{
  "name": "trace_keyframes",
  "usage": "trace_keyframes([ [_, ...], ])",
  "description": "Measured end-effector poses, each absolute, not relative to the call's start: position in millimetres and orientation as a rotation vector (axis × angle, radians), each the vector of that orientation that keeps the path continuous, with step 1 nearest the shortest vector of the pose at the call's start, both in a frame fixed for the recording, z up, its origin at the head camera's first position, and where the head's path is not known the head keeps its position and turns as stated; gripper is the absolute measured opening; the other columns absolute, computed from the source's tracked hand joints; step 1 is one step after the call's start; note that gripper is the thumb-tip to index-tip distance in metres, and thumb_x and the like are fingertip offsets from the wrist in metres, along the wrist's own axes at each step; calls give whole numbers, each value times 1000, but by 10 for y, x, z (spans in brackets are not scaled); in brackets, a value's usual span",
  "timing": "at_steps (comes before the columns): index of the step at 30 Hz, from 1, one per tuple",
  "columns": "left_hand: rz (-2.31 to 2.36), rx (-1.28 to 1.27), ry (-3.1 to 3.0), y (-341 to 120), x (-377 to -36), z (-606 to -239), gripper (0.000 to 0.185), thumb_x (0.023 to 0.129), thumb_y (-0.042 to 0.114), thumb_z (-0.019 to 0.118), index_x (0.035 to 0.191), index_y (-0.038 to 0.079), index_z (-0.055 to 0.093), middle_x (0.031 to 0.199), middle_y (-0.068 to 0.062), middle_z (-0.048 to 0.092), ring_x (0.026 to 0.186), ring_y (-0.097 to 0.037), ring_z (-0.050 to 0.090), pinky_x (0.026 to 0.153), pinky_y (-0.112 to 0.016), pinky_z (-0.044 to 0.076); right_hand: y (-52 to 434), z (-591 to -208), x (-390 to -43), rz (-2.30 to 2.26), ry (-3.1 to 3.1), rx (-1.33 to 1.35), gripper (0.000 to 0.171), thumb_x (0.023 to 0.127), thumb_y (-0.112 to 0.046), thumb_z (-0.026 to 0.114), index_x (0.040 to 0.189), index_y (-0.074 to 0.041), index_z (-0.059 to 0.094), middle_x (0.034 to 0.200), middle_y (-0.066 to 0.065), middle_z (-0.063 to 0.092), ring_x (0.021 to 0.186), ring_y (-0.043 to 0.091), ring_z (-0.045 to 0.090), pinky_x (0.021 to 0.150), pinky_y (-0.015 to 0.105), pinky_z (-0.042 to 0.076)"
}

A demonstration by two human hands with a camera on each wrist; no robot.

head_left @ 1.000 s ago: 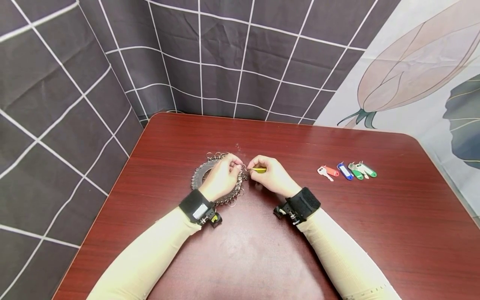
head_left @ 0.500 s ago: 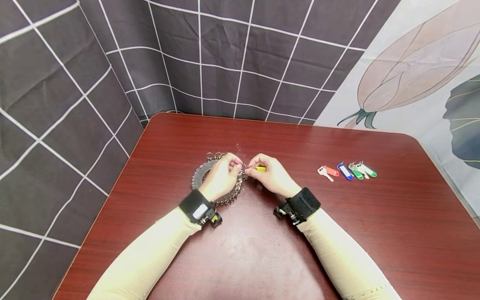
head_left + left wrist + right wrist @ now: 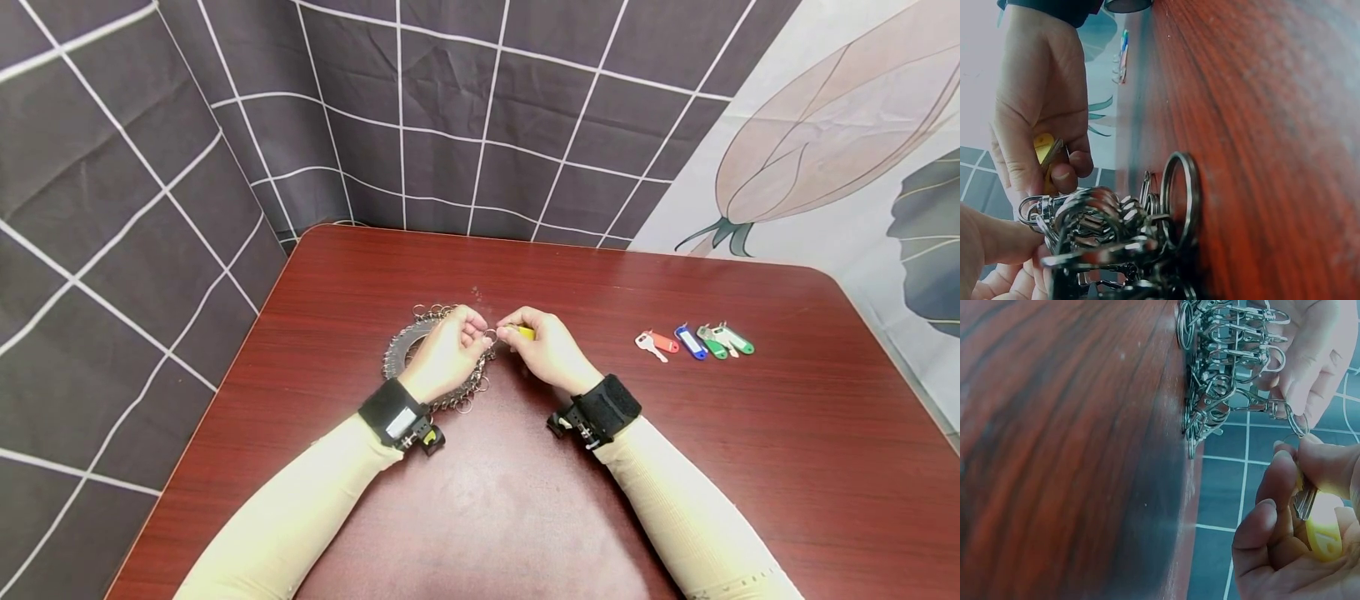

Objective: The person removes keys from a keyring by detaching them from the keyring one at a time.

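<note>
My left hand (image 3: 447,350) pinches a small split key ring (image 3: 1298,420) between thumb and finger. That ring hangs from a clip on a large flat metal hoop (image 3: 397,350), lined all round with clips and rings. Close against it, my right hand (image 3: 547,346) has thumb and forefinger at the same split ring. A yellow key tag (image 3: 1324,536) and a metal key (image 3: 1304,503) lie within my right hand's curled fingers. Part of the hoop is hidden beneath my left hand. In the left wrist view, bunched clips (image 3: 1094,215) stand in front of the fingers.
To the right on the red-brown table (image 3: 810,467) lie a red tag (image 3: 662,342) with a key (image 3: 650,346), a blue tag (image 3: 690,342) and green tags (image 3: 738,340) with keys. A dark checked curtain (image 3: 442,117) hangs behind the table.
The fingertips of both hands have shifted and closed in around the split ring. The yellow tag has turned in my right hand. The hoop and the tags on the right stay put.
</note>
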State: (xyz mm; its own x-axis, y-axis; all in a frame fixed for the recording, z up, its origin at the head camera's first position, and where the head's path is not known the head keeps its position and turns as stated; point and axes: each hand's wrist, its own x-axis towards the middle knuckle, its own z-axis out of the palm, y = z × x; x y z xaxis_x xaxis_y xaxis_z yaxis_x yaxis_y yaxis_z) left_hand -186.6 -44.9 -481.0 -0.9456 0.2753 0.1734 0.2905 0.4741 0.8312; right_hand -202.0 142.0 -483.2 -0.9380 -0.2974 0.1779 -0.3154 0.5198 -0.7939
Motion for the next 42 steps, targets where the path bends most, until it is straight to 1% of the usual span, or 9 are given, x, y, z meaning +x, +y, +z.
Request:
trace_keyframes([
  [8,-1480,-559,-2687,-463,-1868,-4792,12,88,9,68,94,9,57,82,-2,61,73,-13,60,68,-28,51,1421,-4814,-2008,1420,-2693,555,7,93,-17,65,95,-11,68,70,0,61,57,13,54,51,26,43],
  [14,-1488,-581,-2697,-457,-1881,-4803,8,89,8,65,97,7,62,84,-2,63,75,-13,60,71,-27,51,1423,-4815,-2014,1446,-2654,564,7,93,-16,65,95,-11,68,72,-1,61,62,13,56,55,25,44],
  [18,-1463,-572,-2719,-460,-1894,-4817,7,90,9,65,97,8,66,85,-1,65,77,-12,61,72,-26,51,1417,-4806,-2011,1475,-2650,551,9,93,-16,65,98,-10,68,73,1,62,62,13,56,54,25,45],
  [23,-1438,-558,-2717,-473,-1902,-4819,7,90,6,64,97,8,63,87,-2,63,80,-14,61,75,-29,51,1414,-4799,-2009,1497,-2682,540,15,92,-18,66,104,-8,69,77,8,65,51,21,56,46,29,45],
  [27,-1459,-527,-2678,-481,-1894,-4811,9,91,5,60,100,7,60,91,-4,62,83,-16,60,77,-30,50,1416,-4801,-2005,1537,-2735,554,17,91,-19,68,106,-12,68,76,11,65,46,29,56,43,32,46],
  [32,-1507,-491,-2630,-484,-1880,-4799,10,93,6,56,103,6,58,91,-6,59,82,-18,57,76,-31,49,1423,-4812,-2008,1478,-2772,573,16,88,-21,71,103,-15,69,75,3,65,50,18,56,46,27,45],
  [34,-1508,-487,-2624,-484,-1876,-4797,10,93,6,56,103,6,57,91,-5,59,82,-17,56,76,-31,49,1424,-4818,-2009,1471,-2776,577,15,88,-21,71,102,-15,69,75,3,65,51,16,54,47,27,45],
  [39,-1508,-491,-2617,-483,-1869,-4796,9,94,6,57,103,6,57,90,-5,58,81,-18,56,75,-31,48,1420,-4832,-2007,1529,-2787,566,12,90,-19,69,102,-15,68,73,13,65,48,26,56,43,30,46],
  [42,-1511,-491,-2620,-481,-1863,-4792,9,94,6,56,103,6,58,90,-5,58,80,-17,56,75,-31,48,1417,-4831,-2001,1550,-2784,544,11,91,-19,68,101,-15,68,74,14,65,49,30,58,43,31,46],
])
